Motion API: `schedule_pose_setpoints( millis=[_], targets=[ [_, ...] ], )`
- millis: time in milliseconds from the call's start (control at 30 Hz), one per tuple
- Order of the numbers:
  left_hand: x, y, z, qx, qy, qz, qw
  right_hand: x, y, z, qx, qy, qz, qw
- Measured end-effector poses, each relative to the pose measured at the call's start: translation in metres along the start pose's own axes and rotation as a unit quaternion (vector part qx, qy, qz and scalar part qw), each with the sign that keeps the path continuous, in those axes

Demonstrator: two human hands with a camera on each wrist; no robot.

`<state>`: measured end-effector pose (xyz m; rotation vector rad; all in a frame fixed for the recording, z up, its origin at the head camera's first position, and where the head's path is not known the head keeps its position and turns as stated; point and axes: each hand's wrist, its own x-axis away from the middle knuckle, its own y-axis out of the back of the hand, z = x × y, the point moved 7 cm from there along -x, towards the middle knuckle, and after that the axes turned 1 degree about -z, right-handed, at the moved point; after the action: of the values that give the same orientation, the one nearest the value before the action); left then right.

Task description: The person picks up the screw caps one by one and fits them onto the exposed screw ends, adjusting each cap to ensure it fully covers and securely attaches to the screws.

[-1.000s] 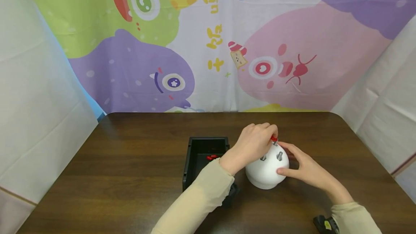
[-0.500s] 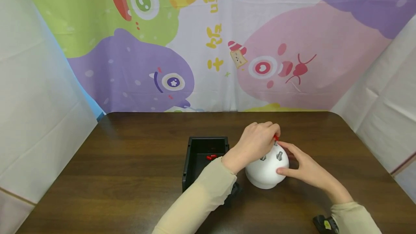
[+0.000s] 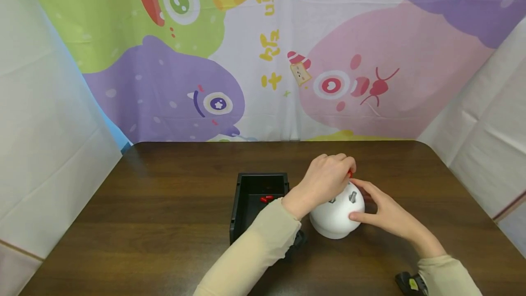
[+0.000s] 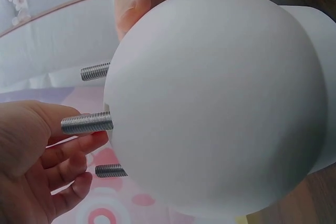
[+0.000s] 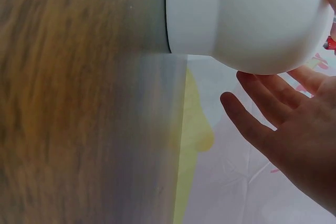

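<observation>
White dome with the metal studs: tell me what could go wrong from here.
The smooth, rounded white dome might turn if the right hand loosens its hold. The small red piece, pinched by the left hand, could slip and drop. The left sleeve crosses in front of the black tray in the head view, so it might nudge it.

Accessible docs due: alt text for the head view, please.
Left hand holds a red piece near the top of a white dome with metal bolts; right hand grips the dome. To the left, a black tray holding small red pieces sits on a brown table.
</observation>
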<state>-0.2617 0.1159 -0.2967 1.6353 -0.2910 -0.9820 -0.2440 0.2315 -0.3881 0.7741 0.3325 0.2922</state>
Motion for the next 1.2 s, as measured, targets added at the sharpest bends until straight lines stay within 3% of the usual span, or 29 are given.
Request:
schedule_pose_setpoints(
  millis=[1200],
  targets=[
    [-0.0028, -0.0040, -0.0049, -0.029, -0.008, 0.004, 0.9995, 0.0000, 0.0003, -0.0015, 0.010, -0.010, -0.003, 1.000]
  ],
)
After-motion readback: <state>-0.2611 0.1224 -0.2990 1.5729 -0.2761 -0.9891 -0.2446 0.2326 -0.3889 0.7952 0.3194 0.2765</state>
